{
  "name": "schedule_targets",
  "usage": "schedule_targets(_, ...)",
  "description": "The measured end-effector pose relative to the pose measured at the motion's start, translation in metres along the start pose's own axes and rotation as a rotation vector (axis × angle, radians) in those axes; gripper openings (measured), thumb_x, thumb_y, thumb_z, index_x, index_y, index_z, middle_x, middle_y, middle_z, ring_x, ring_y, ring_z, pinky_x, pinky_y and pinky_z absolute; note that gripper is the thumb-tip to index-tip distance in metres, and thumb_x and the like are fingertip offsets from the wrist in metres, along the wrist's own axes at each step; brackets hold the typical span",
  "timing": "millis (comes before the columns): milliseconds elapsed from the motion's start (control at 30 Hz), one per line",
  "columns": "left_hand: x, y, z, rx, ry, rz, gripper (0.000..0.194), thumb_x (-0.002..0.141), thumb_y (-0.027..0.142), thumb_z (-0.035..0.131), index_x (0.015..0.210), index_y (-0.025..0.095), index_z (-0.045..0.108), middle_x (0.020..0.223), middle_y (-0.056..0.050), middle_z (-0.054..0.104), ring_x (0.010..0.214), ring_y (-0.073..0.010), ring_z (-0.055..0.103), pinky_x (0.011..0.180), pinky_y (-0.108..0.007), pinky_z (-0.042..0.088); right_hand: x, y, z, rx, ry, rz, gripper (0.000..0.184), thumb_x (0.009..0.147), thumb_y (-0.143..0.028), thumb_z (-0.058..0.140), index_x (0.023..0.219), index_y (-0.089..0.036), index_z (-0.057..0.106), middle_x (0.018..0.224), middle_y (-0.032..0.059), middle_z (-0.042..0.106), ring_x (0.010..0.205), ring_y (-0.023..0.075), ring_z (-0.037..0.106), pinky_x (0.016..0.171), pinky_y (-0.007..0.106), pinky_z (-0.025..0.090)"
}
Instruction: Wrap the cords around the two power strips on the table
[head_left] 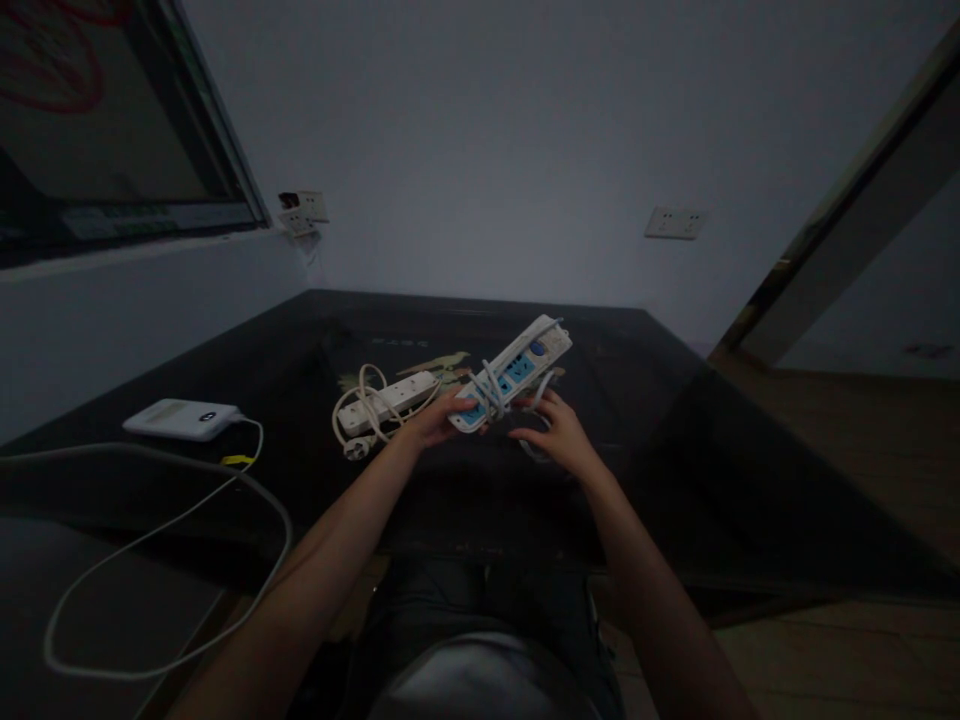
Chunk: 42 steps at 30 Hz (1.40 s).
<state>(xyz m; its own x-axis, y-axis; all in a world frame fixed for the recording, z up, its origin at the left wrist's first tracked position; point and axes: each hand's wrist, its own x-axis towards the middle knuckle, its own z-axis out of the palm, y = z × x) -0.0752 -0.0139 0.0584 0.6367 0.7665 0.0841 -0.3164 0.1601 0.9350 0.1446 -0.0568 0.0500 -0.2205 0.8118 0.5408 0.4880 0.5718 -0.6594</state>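
The left hand [439,422] is wrapped around the near end of a white strip [519,370] with blue sockets, thumb on top at the edge of the lowest socket, and holds it tilted above the black table [675,430]. From that grip the strip slants up and away to the right, its far end pointing toward the wall [480,170], with a dark blue switch [538,348] near that end. Just beyond the thumb, a pale cord [491,390] is wound across the strip in several turns, and one strand runs along its length. The right hand [562,432] is to the right of the grip, below the strip's right edge, its thumb and fingers curved and apart around a loose loop of the cord; whether they pinch it cannot be told. Left of the grip, near the left hand, a second white strip [386,403] lies on the table with its own cord looped about it and its plug [356,448] on the near side. Leaf-like coloured shapes [442,362] show on the table just beyond it. Well to the left of the grip sits a white device [182,419], a cable [260,432] leaving its right end beside a yellow tag [238,460]. Beyond the grip and to the right, a double socket [675,223] is set in the wall.
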Motion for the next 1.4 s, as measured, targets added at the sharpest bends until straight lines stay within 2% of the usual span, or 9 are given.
schedule_targets(167,0.003,-0.003,0.005,-0.034,0.103,0.047,0.044,0.061,0.03,0.072,0.1,0.013,0.061,0.087,-0.008,0.068,0.065,-0.0149,0.061,0.06,-0.027,0.05,-0.001,0.007,0.004,-0.201,0.022,0.07,0.021,0.076,-0.015,0.061,0.095,-0.021,0.07,0.102,0.0075,0.063,0.095,0.0218,0.061,0.084,0.036,0.047)
schedule_targets(433,0.016,-0.009,-0.005,0.235,0.358,0.092,0.05,0.058,0.029,0.074,0.103,0.012,0.062,0.093,-0.007,0.069,0.078,-0.019,0.064,0.066,-0.027,0.049,0.0,0.002,-0.006,-0.109,-0.088,-0.001,0.013,0.078,-0.014,0.058,0.084,-0.018,0.069,0.087,0.0056,0.068,0.084,0.0191,0.064,0.075,0.03,0.048)
schedule_targets(567,0.018,-0.009,-0.008,0.287,0.379,0.139,0.052,0.059,0.032,0.074,0.106,0.012,0.063,0.097,-0.008,0.069,0.084,-0.0215,0.064,0.07,-0.028,0.05,-0.002,0.005,-0.007,-0.289,-0.114,0.002,0.019,0.076,-0.016,0.063,0.092,-0.023,0.069,0.1,0.0061,0.068,0.092,0.0222,0.064,0.079,0.033,0.047)
schedule_targets(700,0.019,-0.008,-0.01,0.255,0.405,0.172,0.054,0.061,0.035,0.072,0.109,0.013,0.062,0.098,-0.009,0.069,0.085,-0.0224,0.065,0.07,-0.028,0.049,-0.006,0.007,-0.008,-0.46,-0.1,0.06,0.022,0.079,-0.017,0.059,0.096,-0.026,0.069,0.104,0.0071,0.068,0.084,0.0239,0.066,0.073,0.033,0.048)
schedule_targets(833,0.02,-0.01,-0.016,0.332,0.392,0.158,0.052,0.061,0.033,0.071,0.109,0.014,0.062,0.093,-0.008,0.07,0.082,-0.0221,0.064,0.07,-0.03,0.049,-0.006,0.004,-0.008,-0.383,-0.074,0.01,0.023,0.08,-0.015,0.055,0.095,-0.025,0.069,0.101,0.0065,0.068,0.087,0.023,0.065,0.076,0.033,0.048)
schedule_targets(967,0.021,-0.012,-0.025,0.506,0.303,0.103,0.051,0.065,0.037,0.068,0.11,0.013,0.061,0.093,-0.008,0.069,0.08,-0.0231,0.065,0.074,-0.035,0.049,-0.004,0.003,-0.012,-0.202,0.114,-0.041,0.019,0.08,-0.017,0.052,0.089,-0.022,0.067,0.093,0.0058,0.069,0.088,0.0204,0.064,0.078,0.031,0.047)
schedule_targets(1167,0.021,-0.008,-0.033,0.858,0.312,0.18,0.052,0.064,0.033,0.07,0.113,0.017,0.061,0.122,-0.01,0.06,0.114,-0.0281,0.053,0.101,-0.04,0.035,-0.003,0.015,-0.033,-0.241,0.619,0.09,0.019,0.078,-0.026,0.055,0.086,-0.017,0.069,0.084,0.0077,0.069,0.081,0.0216,0.063,0.074,0.033,0.046)
schedule_targets(1267,0.019,-0.004,-0.03,0.902,0.284,0.119,0.045,0.063,0.034,0.071,0.104,0.017,0.065,0.111,-0.009,0.065,0.105,-0.0283,0.058,0.094,-0.039,0.041,-0.004,0.022,-0.043,-0.262,0.756,0.182,0.022,0.077,-0.031,0.056,0.084,-0.015,0.07,0.083,0.009,0.07,0.077,0.0219,0.063,0.074,0.034,0.046)
schedule_targets(1400,0.01,0.002,-0.017,0.756,0.105,0.041,0.037,0.06,0.03,0.072,0.095,0.018,0.068,0.092,-0.006,0.069,0.082,-0.0238,0.064,0.073,-0.032,0.05,-0.006,0.031,-0.051,-0.243,0.87,0.266,0.026,0.075,-0.035,0.059,0.085,-0.014,0.07,0.08,0.0099,0.07,0.073,0.0224,0.062,0.073,0.035,0.046)
